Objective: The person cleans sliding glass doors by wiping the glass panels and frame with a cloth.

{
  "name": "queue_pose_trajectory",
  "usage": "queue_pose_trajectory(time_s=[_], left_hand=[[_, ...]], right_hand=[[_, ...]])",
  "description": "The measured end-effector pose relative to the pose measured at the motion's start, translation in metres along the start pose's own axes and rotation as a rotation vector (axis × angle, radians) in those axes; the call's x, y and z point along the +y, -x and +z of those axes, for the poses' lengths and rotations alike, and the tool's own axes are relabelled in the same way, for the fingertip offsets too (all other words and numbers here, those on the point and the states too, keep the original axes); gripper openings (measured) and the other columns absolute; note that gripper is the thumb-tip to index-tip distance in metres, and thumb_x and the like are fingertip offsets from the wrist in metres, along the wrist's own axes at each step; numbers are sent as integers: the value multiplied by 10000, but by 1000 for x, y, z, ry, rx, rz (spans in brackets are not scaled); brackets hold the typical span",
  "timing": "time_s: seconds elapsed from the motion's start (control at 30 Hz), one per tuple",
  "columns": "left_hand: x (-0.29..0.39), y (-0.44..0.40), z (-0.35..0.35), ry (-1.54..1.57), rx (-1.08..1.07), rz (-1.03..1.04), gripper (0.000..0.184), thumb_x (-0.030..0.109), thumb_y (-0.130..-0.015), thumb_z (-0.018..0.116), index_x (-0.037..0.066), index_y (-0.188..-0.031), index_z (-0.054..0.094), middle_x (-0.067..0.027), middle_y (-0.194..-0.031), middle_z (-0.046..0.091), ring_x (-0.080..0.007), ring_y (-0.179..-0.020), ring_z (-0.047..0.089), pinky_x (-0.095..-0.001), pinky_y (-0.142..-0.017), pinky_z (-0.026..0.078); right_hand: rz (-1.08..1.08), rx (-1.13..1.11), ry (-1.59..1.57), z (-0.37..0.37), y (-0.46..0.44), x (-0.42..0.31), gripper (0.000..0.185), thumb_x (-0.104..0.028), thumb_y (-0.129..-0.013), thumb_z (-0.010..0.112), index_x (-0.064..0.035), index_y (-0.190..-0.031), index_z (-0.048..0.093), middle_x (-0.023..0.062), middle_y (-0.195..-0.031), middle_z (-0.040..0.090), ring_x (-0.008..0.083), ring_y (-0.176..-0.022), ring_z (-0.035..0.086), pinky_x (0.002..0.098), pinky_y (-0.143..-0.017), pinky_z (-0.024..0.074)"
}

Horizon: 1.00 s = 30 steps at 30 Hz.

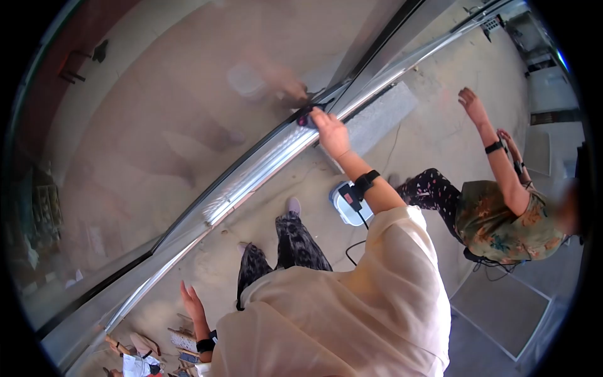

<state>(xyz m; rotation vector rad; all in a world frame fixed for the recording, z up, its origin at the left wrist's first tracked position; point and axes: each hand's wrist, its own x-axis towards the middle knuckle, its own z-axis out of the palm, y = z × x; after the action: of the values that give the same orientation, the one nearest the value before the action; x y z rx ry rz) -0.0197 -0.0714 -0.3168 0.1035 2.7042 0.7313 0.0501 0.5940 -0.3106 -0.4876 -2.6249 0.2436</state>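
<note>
My right hand [333, 134] is closed on a dark cloth [304, 120] with a pinkish patch. It presses the cloth against the shiny metal frame [267, 164] along the lower edge of a large glass pane [157, 119]. The cloth is mostly covered by my fingers, and the hand's reflection shows in the glass. My left hand [193, 306] hangs lower at the left, near the frame but apart from it, holding nothing, with its fingers stretched out. Black bands circle both my wrists.
A blue-and-white bucket [347, 203] stands on the floor beyond my right forearm. At the right, a co-worker in a floral shirt [502, 217] raises both arms. Another person [139, 361] is at the lower left. A grey slab [380, 119] lies by the frame.
</note>
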Motion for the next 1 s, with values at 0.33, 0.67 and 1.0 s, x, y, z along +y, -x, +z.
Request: queue_pose_trajectory(time_s=[0.33,0.67,1.0], left_hand=[[102,-36,42,0,-31,111,479,239,-993,449,27,-1416,372,-197,-1426,420,-333,-1324,399,-386,-1084,312],[58,-23,30,43,-19,72,478,244,-989,465,48,-1416,380,-199,-1393,459,-332,-1292,439,-379,-1061,345],[-9,-81,54,-91,-61,262,512,292,-969,504,38,-1400,398,-168,-1382,478,-295,-1293,438,-358,-1072,331]], right_hand=[[519,171,32,4,-39,106,487,33,-786,475,-71,-1262,468,103,-1280,543,351,-924,590,436,-781,507],[762,203,-34,4,-49,79,441,-78,-821,525,-47,-1252,435,211,-1192,566,436,-936,602,503,-767,494],[611,28,-173,62,14,-108,410,-15,-842,473,-91,-1244,488,204,-1195,580,390,-964,615,470,-785,500]])
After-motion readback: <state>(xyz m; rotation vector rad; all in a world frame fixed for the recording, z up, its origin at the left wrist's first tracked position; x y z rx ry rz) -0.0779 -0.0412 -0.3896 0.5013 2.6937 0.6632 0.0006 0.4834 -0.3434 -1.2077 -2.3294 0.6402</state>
